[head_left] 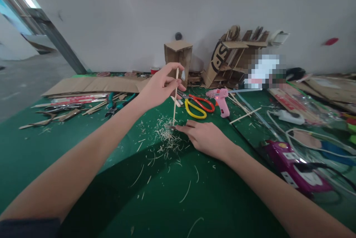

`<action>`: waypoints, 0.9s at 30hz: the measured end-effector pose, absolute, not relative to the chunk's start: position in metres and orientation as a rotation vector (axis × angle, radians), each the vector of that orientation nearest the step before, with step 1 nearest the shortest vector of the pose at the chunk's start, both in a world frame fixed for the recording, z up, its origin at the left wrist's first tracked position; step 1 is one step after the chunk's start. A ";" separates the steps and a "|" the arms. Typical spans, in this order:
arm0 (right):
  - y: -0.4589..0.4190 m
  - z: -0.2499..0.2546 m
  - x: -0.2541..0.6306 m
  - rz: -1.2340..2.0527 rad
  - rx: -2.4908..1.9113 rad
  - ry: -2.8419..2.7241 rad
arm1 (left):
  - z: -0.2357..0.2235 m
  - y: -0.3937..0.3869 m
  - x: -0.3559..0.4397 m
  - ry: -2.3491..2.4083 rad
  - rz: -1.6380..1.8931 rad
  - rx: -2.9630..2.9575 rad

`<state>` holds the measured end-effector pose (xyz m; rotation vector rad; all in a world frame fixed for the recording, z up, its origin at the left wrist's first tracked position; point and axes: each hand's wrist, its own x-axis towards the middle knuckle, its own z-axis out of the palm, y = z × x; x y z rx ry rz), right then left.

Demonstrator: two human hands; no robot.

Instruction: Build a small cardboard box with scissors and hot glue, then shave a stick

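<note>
Near the middle of the view, my left hand (167,84) grips the upper part of a thin wooden stick (175,110), which stands nearly upright. The stick's lower end meets a pile of pale wood shavings (168,139) on the green table. My right hand (205,136) rests low beside that end, its fingers closed on a small blade (170,127) that touches the stick near its foot. Most of the blade is hidden by my fingers and the shavings. Scissors (198,106) with one yellow and one red handle lie just behind my hands.
A pink glue gun (221,100) stands right of the scissors, and a purple power strip (296,167) with cords lies at the right. Green-handled pliers (112,108), loose sticks and a cardboard strip (94,85) are on the left. Cardboard boxes (178,54) line the wall.
</note>
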<state>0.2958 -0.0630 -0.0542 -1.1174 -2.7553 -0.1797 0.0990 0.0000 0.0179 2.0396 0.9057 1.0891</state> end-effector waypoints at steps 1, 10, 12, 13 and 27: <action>-0.064 -0.054 0.295 -0.187 -1.113 -2.772 | 0.018 0.000 0.099 0.899 1.091 2.034; -0.055 -0.045 0.299 -0.348 -1.139 -2.495 | 0.020 0.003 0.096 0.878 1.069 1.995; -0.057 -0.046 0.299 -0.359 -1.182 -2.525 | 0.019 0.003 0.095 0.890 1.067 2.009; -0.058 -0.047 0.298 -0.343 -1.178 -2.593 | 0.019 0.003 0.095 0.900 1.071 2.014; -0.059 -0.046 0.293 -0.230 -1.100 -2.806 | 0.013 0.007 0.095 0.946 1.114 2.028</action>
